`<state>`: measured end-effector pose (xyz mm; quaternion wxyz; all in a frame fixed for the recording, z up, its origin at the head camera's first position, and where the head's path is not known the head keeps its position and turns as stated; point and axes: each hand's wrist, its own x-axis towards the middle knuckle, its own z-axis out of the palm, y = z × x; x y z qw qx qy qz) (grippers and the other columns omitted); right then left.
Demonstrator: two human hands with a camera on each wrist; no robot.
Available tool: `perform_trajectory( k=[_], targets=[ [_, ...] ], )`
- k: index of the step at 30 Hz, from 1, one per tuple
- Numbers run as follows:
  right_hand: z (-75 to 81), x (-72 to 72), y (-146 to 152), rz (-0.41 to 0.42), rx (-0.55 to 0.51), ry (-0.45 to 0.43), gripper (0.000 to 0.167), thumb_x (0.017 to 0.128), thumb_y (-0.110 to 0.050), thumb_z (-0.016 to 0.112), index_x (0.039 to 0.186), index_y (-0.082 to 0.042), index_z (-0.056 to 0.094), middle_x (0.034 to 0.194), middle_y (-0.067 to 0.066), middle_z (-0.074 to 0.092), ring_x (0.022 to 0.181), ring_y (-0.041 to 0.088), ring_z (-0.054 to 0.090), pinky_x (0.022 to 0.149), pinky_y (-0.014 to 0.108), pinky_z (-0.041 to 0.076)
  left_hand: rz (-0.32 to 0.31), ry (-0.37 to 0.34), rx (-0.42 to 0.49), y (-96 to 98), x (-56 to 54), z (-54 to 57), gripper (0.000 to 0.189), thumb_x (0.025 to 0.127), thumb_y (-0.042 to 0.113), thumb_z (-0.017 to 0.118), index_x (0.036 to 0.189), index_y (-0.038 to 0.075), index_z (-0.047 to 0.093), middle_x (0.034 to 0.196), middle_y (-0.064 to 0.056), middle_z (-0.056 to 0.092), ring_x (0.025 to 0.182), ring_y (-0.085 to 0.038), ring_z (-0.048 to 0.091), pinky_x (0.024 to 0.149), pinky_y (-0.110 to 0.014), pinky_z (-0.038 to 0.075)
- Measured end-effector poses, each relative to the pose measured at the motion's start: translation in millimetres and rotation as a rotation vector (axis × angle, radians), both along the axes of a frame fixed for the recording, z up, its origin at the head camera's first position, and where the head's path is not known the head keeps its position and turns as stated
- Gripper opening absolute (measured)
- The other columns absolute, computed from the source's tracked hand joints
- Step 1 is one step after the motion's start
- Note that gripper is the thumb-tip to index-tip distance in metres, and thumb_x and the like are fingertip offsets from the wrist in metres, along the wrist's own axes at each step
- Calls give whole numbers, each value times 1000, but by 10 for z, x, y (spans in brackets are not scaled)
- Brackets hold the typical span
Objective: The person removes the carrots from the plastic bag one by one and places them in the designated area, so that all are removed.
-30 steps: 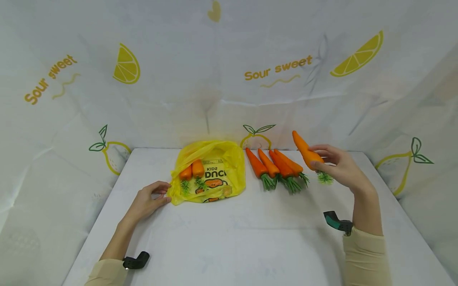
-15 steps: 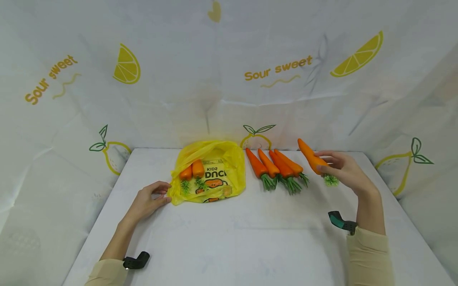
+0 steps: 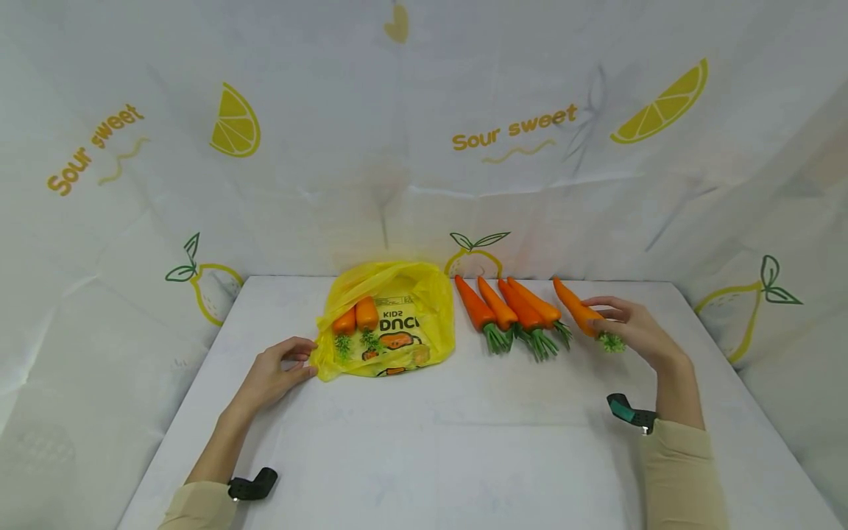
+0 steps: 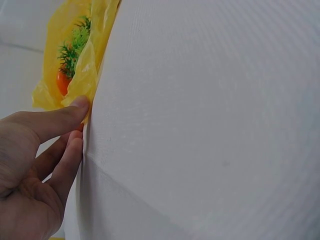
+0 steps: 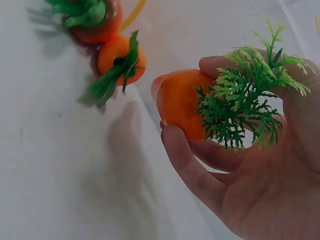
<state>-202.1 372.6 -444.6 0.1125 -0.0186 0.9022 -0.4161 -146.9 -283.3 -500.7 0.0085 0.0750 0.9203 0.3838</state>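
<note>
My right hand [image 3: 636, 331] grips an orange carrot [image 3: 575, 308] by its thick end, close over the table's right half. In the right wrist view, thumb and fingers wrap the carrot [image 5: 185, 102], and its feathery green top [image 5: 245, 100] lies toward the palm. My left hand [image 3: 277, 372] pinches the left edge of a yellow plastic bag [image 3: 433, 316]. The left wrist view has the thumb pressed on the bag's film [image 4: 85, 80]. Two carrots [image 3: 366, 313] with leafy tops lie inside the bag's open mouth.
Several carrots [image 3: 472, 303] with green stems lie side by side between the bag and my right hand. A white cloth printed with lemons [image 3: 397, 213] rises behind the white table [image 3: 430, 456]. Each wrist wears a dark camera mount [image 3: 254, 486].
My right hand has lowered the carrot toward the table, shifting slightly right, beside the row of carrots. My left hand and the bag have stayed in place.
</note>
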Motion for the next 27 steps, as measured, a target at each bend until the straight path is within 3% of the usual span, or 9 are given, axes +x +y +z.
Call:
perform_trajectory(
  k=[3,7,18,27],
  targets=[
    [-81,-22,41,-10,-23,-34,58,111,-35,60,159,-6,47,158,34,52,139,48,49,114,83,34,3,-6,-4,-2,0,-9,43,96,17,84,135,6,70,128,-17,77,119,-36,75,94,-21,61],
    [-160,-44,85,-17,-46,-51,58,112,-33,58,160,-4,45,163,37,45,143,52,43,115,84,30,4,-3,-5,1,0,-9,42,96,17,84,135,6,70,127,-17,77,119,-36,75,92,-16,58],
    [-233,-64,101,-28,-45,-66,61,110,-33,62,161,-4,45,164,36,44,144,52,43,115,79,34,-3,2,7,2,4,3,42,96,19,84,134,6,71,127,-17,77,118,-35,75,96,-33,64],
    [-275,-74,63,-24,-9,-56,67,107,-32,70,162,-4,44,167,35,40,151,59,38,117,83,32,5,-5,6,1,10,7,43,96,19,85,134,7,71,126,-15,78,117,-35,75,92,-15,58]
  ],
)
